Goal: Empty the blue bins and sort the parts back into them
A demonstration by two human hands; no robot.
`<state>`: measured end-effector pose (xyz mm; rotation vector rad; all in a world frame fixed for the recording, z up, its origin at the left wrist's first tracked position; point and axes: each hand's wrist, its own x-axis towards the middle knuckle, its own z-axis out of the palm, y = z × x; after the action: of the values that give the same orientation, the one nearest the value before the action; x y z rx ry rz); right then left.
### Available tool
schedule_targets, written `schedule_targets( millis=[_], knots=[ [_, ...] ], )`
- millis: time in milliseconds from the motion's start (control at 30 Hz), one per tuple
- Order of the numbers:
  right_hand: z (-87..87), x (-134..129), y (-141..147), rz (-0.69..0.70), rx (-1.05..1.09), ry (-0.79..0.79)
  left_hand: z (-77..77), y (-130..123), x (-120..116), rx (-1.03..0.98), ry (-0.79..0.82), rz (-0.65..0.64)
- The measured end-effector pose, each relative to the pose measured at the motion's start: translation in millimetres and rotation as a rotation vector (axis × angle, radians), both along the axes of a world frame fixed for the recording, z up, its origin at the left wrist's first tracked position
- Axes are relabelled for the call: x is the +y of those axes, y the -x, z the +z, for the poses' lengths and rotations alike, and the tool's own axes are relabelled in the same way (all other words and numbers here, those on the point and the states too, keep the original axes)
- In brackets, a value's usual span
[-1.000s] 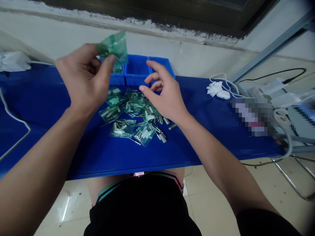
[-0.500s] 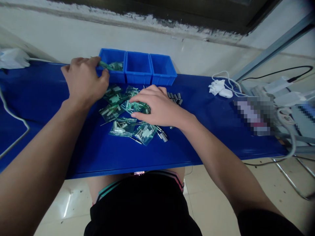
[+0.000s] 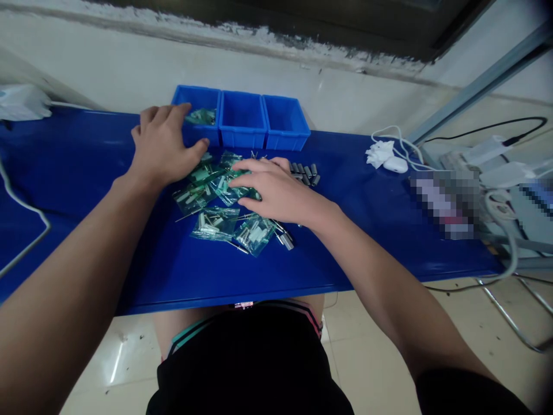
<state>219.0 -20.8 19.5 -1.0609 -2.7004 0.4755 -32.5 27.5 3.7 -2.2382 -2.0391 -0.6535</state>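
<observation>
My left hand [image 3: 166, 144] is beside the left blue bin [image 3: 199, 135], thumb and fingers apart, holding nothing. Inside that bin lie greenish clear packets [image 3: 202, 116]. My right hand [image 3: 274, 190] rests over the pile of packets on the blue table, its fingers spread and nothing gripped that I can see. Packets with white and metal parts [image 3: 213, 223] lie in front of both hands, and another packet [image 3: 254, 233] is just beside them. Grey metal cylinders [image 3: 307, 172] sit right of my right hand, with a few loose metal pieces [image 3: 286, 239] nearer the front.
A middle blue bin [image 3: 243, 137] and a right blue bin [image 3: 288, 140] stand joined to the left one. On the right are crumpled tissue [image 3: 380, 154], a white case [image 3: 396, 165], cables and a metal frame. A white cable [image 3: 32, 203] crosses the left side.
My left hand has let go of the packet at the left bin and moved right and slightly down. My right hand has shifted slightly over the pile.
</observation>
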Motion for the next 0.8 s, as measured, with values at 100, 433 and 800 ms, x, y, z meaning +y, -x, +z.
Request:
schedule_targets(
  millis=[100,433,800],
  knots=[
    [-1.1,1,1,-0.001,0.004,0.014,0.6,-1,-1,-0.014,0.026,-0.027],
    [-1.0,0,2,0.028,0.061,-0.073,11.6,-5,0,-0.169,-0.160,-0.091],
    [2.5,-5,2,-0.036,0.060,-0.026,22.0,-10,-13,-0.214,-0.290,-0.229]
  ],
)
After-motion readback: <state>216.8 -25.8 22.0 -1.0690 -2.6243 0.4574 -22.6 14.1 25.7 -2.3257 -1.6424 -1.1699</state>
